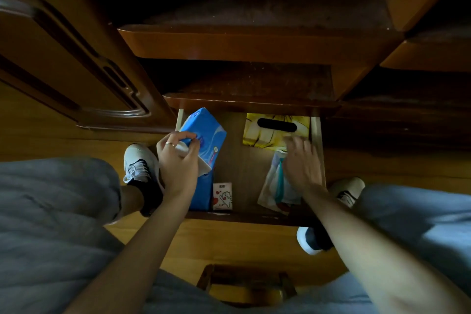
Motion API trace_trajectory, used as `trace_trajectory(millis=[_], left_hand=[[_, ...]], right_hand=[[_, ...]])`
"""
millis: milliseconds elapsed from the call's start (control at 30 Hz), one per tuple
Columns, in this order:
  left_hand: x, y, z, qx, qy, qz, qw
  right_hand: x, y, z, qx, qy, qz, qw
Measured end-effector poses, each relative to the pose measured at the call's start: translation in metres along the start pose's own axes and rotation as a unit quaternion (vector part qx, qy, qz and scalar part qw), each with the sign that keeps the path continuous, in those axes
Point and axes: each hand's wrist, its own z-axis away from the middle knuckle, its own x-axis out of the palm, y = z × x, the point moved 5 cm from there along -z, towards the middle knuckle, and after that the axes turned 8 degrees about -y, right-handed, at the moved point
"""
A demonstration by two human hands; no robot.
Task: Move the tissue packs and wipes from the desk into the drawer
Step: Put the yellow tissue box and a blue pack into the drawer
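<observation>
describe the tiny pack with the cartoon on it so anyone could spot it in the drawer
Look into the open wooden drawer, at its near edge. Just right of the big blue tissue pack that the left hand grips sits the small white pack. It is the smallest item there, with a cartoon animal and red hearts.

Small white pack (pixel 222 196) bears a cartoon cat and 2 unreadable characters.

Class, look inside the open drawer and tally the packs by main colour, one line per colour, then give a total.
Blue pack: 1
Yellow pack: 1
White and red small pack: 1
Pale white and teal pack: 1
Total: 4
</observation>
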Motion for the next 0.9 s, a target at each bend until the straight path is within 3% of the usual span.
trace_trajectory(millis=[67,200,300,567,667,733,767,833,867,900], left_hand=[[0.004,0.000,0.001,-0.004,-0.007,0.000,1.000],[0.008,-0.002,0.002,-0.011,-0.010,-0.007,1.000],[0.008,-0.003,0.000,-0.005,-0.014,-0.003,1.000],[0.023,0.003,0.003,-0.009,-0.053,-0.002,0.999],[0.030,0.010,0.009,0.000,-0.068,-0.003,0.998],[0.032,0.015,0.013,-0.024,-0.078,0.020,0.997],[0.032,0.018,0.015,-0.037,-0.084,0.034,0.995],[0.036,0.023,0.018,-0.042,-0.110,0.045,0.992],[0.038,0.026,0.019,-0.038,-0.131,0.043,0.990],[0.041,0.025,0.019,-0.040,-0.154,0.043,0.986]], right_hand=[[0.016,-0.021,0.009,-0.050,-0.060,-0.006,0.997],[0.053,-0.035,0.014,0.052,-0.215,-0.120,0.968],[0.069,-0.032,0.017,0.032,-0.267,-0.036,0.962],[0.074,-0.009,0.025,0.023,-0.280,-0.029,0.959],[0.054,-0.022,0.019,0.001,-0.159,-0.049,0.986],[0.028,-0.038,0.009,0.026,-0.090,-0.203,0.975],[0.019,-0.048,0.004,0.053,-0.119,-0.371,0.919],[0.008,-0.082,-0.004,0.093,-0.237,-0.675,0.693],[0.001,-0.097,-0.004,0.089,-0.269,-0.748,0.601],[-0.003,-0.104,-0.006,0.090,-0.273,-0.781,0.554]])
